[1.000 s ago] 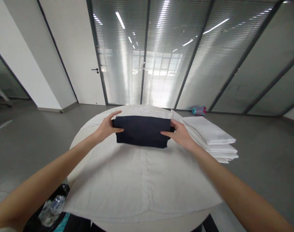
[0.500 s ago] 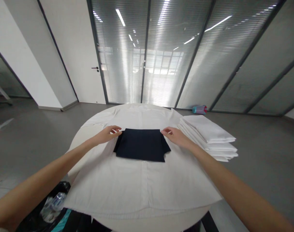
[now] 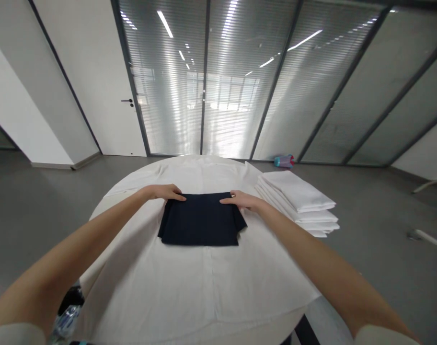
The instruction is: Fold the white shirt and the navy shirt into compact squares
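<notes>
A folded navy-blue cloth (image 3: 200,220) lies on a white garment (image 3: 175,282) that is spread over a round table. My left hand (image 3: 167,191) is closed on the cloth's far left corner, thumb on top and fingers behind the edge. At the far right corner my right hand (image 3: 242,199) pinches the same cloth in the same way. Layers of the cloth stick out as slanted flaps on its left and right sides. The fingers under the edge are partly hidden.
A stack of folded white cloths (image 3: 297,196) sits at the table's right edge. A teal and red object (image 3: 283,161) is on the floor near the glass wall. Clear plastic (image 3: 66,320) shows low at the left.
Both hands have moved inward and now grip the cloth's far corners, thumbs on top. The cloth sits slightly nearer to me. The camera view has shifted a little.
</notes>
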